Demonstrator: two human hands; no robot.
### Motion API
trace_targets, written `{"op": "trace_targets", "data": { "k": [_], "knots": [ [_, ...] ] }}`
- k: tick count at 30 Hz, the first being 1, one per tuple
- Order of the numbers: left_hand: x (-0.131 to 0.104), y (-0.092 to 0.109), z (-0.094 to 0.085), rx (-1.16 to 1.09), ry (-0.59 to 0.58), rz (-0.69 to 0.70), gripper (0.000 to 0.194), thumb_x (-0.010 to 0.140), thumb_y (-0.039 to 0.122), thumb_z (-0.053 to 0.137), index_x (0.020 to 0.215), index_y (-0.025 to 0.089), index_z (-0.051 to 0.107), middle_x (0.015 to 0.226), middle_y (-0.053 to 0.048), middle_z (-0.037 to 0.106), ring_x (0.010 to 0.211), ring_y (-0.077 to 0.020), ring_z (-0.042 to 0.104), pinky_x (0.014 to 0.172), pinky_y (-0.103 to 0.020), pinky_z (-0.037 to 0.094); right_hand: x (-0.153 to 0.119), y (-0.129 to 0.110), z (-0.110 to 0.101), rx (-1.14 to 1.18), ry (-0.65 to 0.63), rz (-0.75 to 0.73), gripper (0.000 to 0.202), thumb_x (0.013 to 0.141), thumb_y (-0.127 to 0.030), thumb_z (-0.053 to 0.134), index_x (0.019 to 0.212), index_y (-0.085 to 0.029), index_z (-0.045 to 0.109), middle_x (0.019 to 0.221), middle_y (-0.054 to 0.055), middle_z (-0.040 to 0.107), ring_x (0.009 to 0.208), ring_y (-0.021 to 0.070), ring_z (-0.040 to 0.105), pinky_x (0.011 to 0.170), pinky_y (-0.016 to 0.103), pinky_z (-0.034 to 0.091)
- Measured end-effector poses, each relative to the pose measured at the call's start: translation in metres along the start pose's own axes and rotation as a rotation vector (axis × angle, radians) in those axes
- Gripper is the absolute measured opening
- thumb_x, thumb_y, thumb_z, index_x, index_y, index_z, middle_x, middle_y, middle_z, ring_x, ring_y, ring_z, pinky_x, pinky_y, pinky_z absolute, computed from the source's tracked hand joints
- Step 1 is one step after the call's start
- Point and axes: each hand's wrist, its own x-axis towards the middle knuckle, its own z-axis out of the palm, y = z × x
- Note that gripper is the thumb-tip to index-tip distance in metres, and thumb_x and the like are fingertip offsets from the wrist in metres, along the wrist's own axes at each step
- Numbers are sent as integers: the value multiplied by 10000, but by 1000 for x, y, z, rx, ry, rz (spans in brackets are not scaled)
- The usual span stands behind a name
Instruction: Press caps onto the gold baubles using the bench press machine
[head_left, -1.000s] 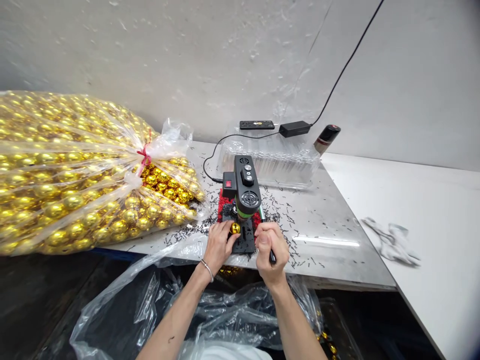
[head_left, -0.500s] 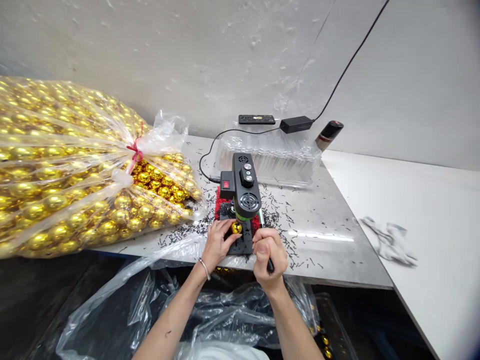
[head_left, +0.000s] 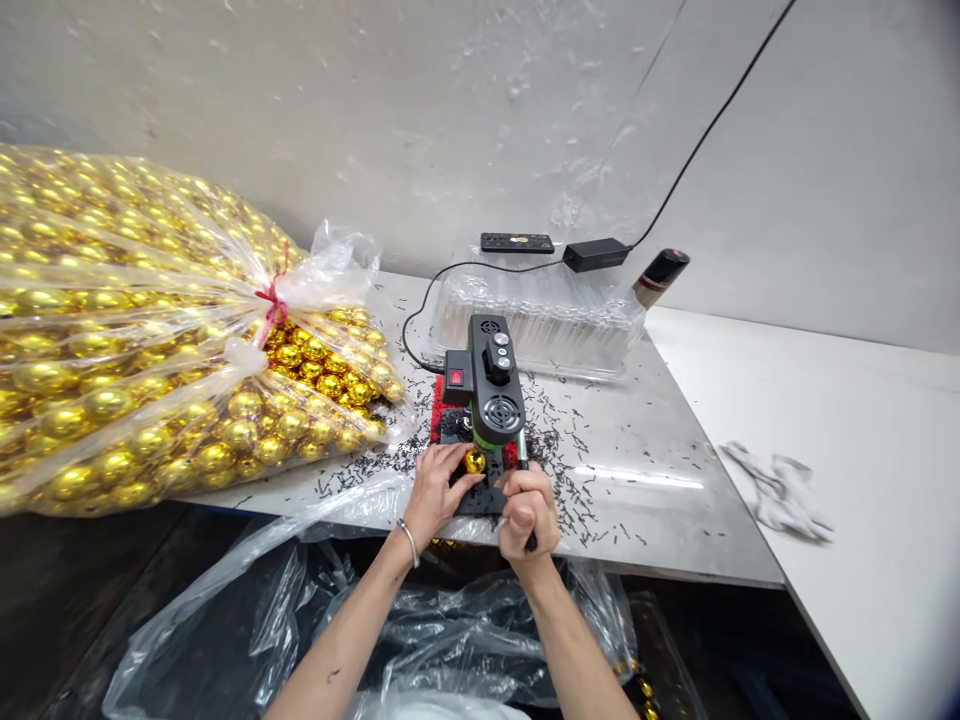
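Note:
My left hand pinches a shiny gold ball between thumb and fingers. The ball sits under the head of a small black bench drill press; the head hides whatever meets its top. Wrapped round the black-gripped lever on the machine's right side is my right hand. Beneath the ball lies the machine's black base plate, with red matting around its rear part.
A big clear bag of gold balls, tied in red, fills the left. Behind the machine stands a clear plastic tray with a power adapter. Black shavings litter the metal tabletop. A white glove lies right. Plastic sheeting hangs below.
My right hand has moved slightly left and down with the lever, nearer the machine. The left hand keeps its hold on the gold ball in nearly the same place.

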Motion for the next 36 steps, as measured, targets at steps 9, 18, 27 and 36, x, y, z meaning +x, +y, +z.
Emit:
{"op": "trace_targets", "data": {
  "k": [9,18,27,36],
  "knots": [
    [3,-2,3,-25,29,7,324,870,345,660,1157,197,661,1095,-103,711,1021,-255,611,936,-451,467,8,-3,-1,26,-23,-26,310,978,-201,326,684,-209,424,704,-4,506,665,126,556,753,349,498],
    [-42,24,-20,2,46,93,380,887,362,636,1236,214,607,1109,-118,697,1047,-271,615,949,-489,473,70,-40,-18,80,-42,126,296,924,-98,421,648,-203,444,657,-1,501,640,128,509,583,280,388],
    [-21,4,-72,292,261,-17,330,952,317,499,1252,203,579,1263,-158,605,1179,-315,536,989,-504,424,49,-32,-10,124,16,108,272,901,-68,440,664,-200,454,665,0,499,631,135,504,566,288,387],
    [78,-46,-115,176,272,-266,129,767,63,579,835,152,644,730,-69,584,904,-303,604,951,-533,399,50,-32,-10,97,-5,52,291,896,-66,426,643,-208,455,623,-6,479,642,148,515,553,290,395]
  ]
}}
